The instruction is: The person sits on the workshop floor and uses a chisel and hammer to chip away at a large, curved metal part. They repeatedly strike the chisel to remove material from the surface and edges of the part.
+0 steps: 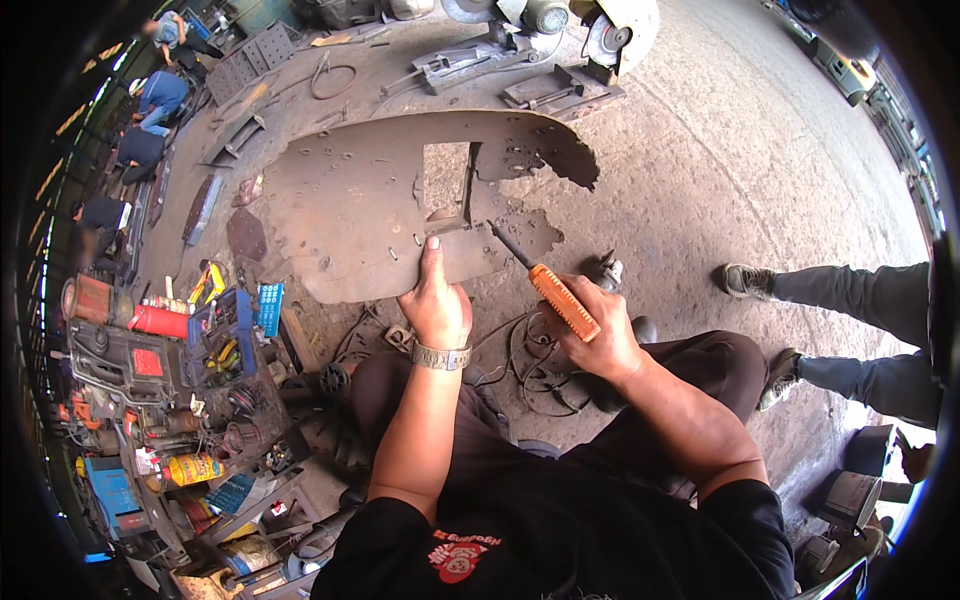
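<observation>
Head view: left hand [436,305] is pressing flat, fingers together, on the rusty plate [360,215] lying on the floor; right hand [590,335], fingers clamped on a screwdriver [545,282], is working its tip at the square cutout (already open, edges ragged).

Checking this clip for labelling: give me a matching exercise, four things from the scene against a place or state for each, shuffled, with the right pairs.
Things:
1. left hand
2. screwdriver
3. rusty metal sheet
4. wristwatch

Places or states:
A. lying flat on the concrete floor, with a square hole cut in it
B. held in the right hand, tip on the sheet's edge
C. worn on the left wrist
D. pressing down on the sheet's near edge

Pairs: 1-D, 2-B, 3-A, 4-C
</observation>
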The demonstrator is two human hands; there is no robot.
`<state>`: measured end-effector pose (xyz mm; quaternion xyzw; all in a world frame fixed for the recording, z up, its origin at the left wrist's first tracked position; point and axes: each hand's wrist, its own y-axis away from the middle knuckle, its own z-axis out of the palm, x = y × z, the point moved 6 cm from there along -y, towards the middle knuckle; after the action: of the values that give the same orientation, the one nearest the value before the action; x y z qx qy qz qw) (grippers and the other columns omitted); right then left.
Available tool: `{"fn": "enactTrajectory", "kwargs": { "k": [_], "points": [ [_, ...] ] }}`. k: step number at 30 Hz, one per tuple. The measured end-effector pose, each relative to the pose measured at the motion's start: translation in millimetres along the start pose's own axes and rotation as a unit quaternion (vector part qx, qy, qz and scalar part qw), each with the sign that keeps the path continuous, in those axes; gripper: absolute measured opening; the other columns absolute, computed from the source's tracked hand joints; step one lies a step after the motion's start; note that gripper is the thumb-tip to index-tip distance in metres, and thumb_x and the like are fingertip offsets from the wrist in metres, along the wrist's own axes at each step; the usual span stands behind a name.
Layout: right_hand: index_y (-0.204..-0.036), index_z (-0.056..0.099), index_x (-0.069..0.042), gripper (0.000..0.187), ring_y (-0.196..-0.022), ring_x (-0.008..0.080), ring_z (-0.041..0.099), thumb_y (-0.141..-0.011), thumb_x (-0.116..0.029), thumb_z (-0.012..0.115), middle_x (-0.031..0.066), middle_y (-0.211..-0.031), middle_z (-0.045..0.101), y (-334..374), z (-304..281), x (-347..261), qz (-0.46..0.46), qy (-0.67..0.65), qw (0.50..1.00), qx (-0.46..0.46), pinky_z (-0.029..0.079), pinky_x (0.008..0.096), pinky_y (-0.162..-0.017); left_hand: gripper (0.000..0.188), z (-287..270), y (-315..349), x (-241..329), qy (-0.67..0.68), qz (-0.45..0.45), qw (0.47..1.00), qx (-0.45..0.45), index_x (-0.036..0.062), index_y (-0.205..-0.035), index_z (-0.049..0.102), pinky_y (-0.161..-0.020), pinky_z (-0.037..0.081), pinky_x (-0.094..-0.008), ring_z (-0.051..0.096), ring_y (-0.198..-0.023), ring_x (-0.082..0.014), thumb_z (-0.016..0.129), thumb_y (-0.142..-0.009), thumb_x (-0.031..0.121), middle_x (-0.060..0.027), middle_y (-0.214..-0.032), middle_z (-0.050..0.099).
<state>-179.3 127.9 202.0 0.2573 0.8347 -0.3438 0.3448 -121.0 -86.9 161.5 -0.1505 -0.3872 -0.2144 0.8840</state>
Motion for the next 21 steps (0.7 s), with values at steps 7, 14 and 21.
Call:
{"fn": "enactTrajectory", "kwargs": {
  "k": [7,14,21],
  "points": [
    [-0.117,0.064,0.0,0.037,-0.085,0.038,0.071,-0.083,-0.008,0.078,0.0176,-0.098,0.069,2.0,1.5,4.2,0.001,0.006,1.0,-0.005,0.057,0.0408,-0.073,0.042,-1.7,0.5,1.1,0.002,-0.012,1.0,0.017,-0.0033,-0.135,0.053,-0.103,0.051,-0.0442,0.06,-0.121,-0.0252,0.067,-0.096,0.002,-0.0139,-0.134,0.06],
    [-0.116,0.064,0.0,0.037,-0.083,0.0375,0.071,-0.083,-0.007,0.078,0.0178,-0.095,0.068,1.2,1.7,0.9,-0.013,-0.009,1.0,0.002,0.056,0.0399,-0.071,0.038,-9.5,-0.3,-5.0,0.008,-0.023,0.999,0.037,-0.0041,-0.13,0.059,-0.1,0.053,-0.0441,0.063,-0.115,-0.0241,0.069,-0.094,0.004,-0.0124,-0.131,0.062],
    [-0.117,0.061,0.002,0.039,-0.09,0.0397,0.07,-0.082,-0.006,0.075,0.0211,-0.095,0.069,-0.7,0.9,0.6,0.002,-0.008,1.0,-0.014,0.057,0.0425,-0.076,0.038,-8.1,-0.7,-4.4,0.008,-0.017,0.999,0.029,-0.0043,-0.129,0.059,-0.099,0.054,-0.0437,0.063,-0.115,-0.0237,0.07,-0.094,0.005,-0.0121,-0.131,0.063]
  ]
}}
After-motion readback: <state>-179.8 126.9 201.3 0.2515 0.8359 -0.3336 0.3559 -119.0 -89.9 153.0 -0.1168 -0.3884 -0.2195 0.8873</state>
